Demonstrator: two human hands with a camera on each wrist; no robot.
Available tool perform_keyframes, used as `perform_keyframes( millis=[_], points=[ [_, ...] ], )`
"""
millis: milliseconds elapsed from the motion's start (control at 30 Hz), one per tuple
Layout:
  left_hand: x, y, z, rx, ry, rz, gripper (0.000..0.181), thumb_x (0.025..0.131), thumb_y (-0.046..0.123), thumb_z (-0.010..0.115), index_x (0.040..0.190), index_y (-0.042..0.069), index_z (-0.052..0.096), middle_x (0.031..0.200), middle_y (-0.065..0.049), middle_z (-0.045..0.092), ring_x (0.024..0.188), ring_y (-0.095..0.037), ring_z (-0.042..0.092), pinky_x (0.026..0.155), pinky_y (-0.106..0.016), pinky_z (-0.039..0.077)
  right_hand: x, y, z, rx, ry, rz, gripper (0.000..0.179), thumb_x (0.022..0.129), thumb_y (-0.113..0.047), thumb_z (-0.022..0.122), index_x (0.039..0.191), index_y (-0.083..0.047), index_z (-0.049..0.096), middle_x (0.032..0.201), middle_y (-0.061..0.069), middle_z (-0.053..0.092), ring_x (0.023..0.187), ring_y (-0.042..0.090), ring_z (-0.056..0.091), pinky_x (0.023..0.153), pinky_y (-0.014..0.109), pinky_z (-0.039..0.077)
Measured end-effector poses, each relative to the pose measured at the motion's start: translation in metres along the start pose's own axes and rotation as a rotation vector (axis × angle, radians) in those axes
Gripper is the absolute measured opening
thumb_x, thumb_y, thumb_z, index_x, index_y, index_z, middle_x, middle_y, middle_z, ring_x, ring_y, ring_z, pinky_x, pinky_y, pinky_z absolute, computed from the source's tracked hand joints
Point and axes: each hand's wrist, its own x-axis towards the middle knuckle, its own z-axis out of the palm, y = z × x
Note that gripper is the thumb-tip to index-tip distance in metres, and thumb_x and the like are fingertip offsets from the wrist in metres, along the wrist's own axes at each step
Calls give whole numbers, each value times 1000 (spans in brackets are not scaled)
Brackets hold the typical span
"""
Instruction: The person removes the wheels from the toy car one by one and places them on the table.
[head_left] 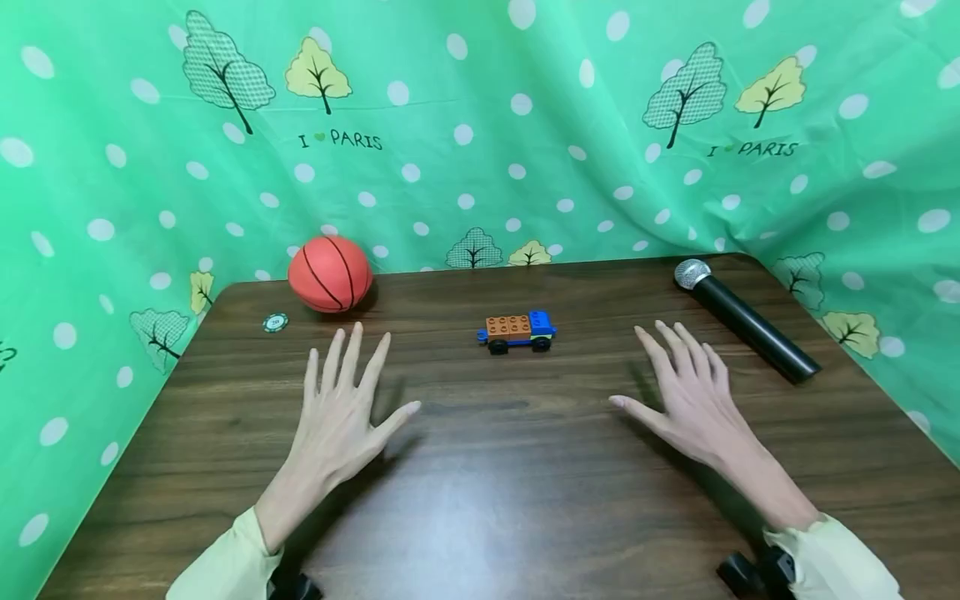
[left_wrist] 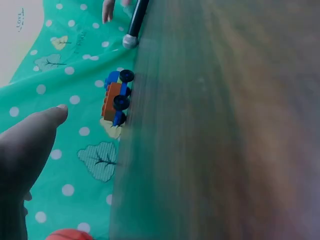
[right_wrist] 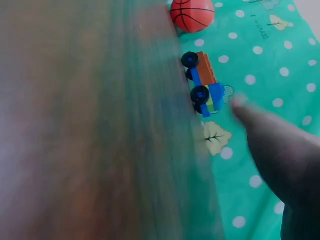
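Note:
My left hand [head_left: 337, 425] hovers over the table with its fingers spread, holding nothing. Just beyond its fingertips sit a red ball with black lines [head_left: 330, 273] and a small round poker chip [head_left: 275, 322]. On the other side, my right hand [head_left: 693, 404] is also spread and holds nothing. Nearest to it lies a black microphone [head_left: 750, 321] with a silver head, slanting along the table's right side. Between the hands, farther back, stands a toy car of building blocks [head_left: 517, 331], orange and blue on black wheels. Both wrist views show the toy car [left_wrist: 114, 97] past a thumb.
The dark wooden table [head_left: 480, 483] reaches back to a green curtain [head_left: 480, 125] with white dots and printed trees, which hangs behind it and down both sides. Dark wrist devices [head_left: 753, 575] sit at the light green sleeves [head_left: 228, 558].

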Motion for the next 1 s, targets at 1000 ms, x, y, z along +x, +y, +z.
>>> perform_keyframes(
  millis=[1000],
  points=[
    [88, 25, 77, -556, -132, -1, 51, 97, 32, 75, 139, 6, 60, 123, -11, 66, 118, -28, 59, 104, -53, 44, 77, -25, 63, 498, -70, 7, 52, 104, -26, 65, 147, -2, 49, 138, 20, 51, 127, 37, 48, 105, 58, 37]
  ],
)
